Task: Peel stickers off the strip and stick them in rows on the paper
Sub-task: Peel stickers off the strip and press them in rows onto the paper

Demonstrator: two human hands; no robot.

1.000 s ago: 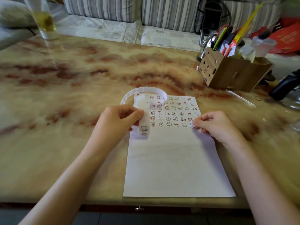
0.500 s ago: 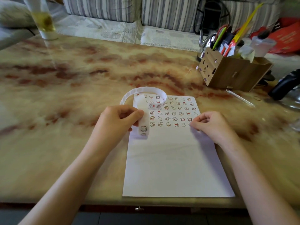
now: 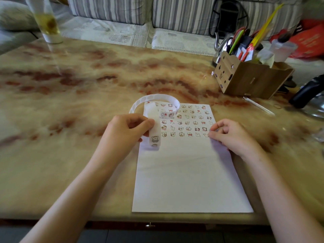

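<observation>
On the marbled table (image 3: 70,155), the left hand (image 3: 122,135) pinches the sticker strip (image 3: 154,135); the curled right hand (image 3: 231,135) touches the paper (image 3: 184,181) at its right edge, grasp unclear.

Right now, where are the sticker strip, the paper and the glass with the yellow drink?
sticker strip (image 3: 155,137): head view, on its hanging end, at a sticker.
paper (image 3: 189,181): head view, on its bare lower half.
glass (image 3: 47,23): head view, on the yellow drink, far left of the table.
</observation>
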